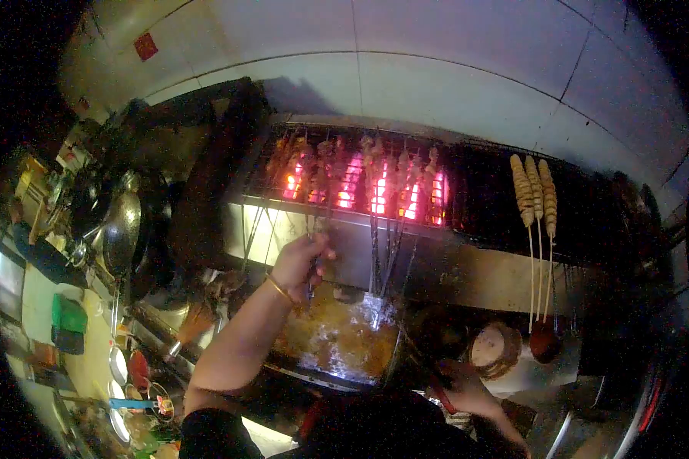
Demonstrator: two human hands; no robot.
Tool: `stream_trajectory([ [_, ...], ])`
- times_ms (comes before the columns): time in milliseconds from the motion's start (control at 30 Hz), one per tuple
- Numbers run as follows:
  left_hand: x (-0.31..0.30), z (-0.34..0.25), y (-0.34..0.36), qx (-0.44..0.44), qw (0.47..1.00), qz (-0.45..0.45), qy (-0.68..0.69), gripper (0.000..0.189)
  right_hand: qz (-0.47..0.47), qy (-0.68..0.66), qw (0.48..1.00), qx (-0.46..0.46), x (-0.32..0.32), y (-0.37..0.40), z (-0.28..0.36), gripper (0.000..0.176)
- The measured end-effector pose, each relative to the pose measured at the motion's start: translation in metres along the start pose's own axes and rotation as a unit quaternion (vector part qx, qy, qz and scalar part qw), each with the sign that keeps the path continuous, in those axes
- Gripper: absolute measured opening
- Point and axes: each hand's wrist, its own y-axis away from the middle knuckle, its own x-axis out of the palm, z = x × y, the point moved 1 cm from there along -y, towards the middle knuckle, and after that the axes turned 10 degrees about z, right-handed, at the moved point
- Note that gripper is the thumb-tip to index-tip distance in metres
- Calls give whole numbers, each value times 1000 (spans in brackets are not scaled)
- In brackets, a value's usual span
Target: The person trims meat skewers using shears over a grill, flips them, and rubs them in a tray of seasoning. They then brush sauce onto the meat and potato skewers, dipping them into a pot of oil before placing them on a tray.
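My left hand (305, 264), with a gold bangle at the wrist, is closed around the lower ends of thin skewers in front of the grill's metal edge (360, 228). Above it, meat skewers (325, 172) lie across the grill over glowing pink and orange coals (379, 191). More skewer handles (379, 252) hang over the edge to the right of that hand. Low in the view, my right hand (467, 389) is blurred and dim beside a round container (494, 349); its fingers and anything in them are hard to make out.
Three spiral-wrapped sticks (540, 191) rest at the grill's right end. Below the grill lies a greasy metal tray (337, 336). Woks (122, 229) stand at the left, with a green container (69, 314) and bowls (118, 366) lower down. A tiled wall (436, 76) rises behind.
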Motion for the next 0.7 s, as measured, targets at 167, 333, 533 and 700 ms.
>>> stream_trajectory([
  [167, 6, -5, 1, -3, 1000, 18, -17, 27, -38, -4, 998, -45, 5, 1, -5, 16],
  [333, 11, -7, 6, -7, 999, 45, 20, 32, -23, 1, 1000, 19, 1, 11, -10, 26],
  [533, 1, 5, 14, -20, 998, 58, 30, 46, -87, -17, 990, 111, 21, 56, -63, 34],
  [700, -24, 61, 35, 42, 959, 135, 245, 52, -400, -57, 888, 220, 64, 144, -132, 24],
])
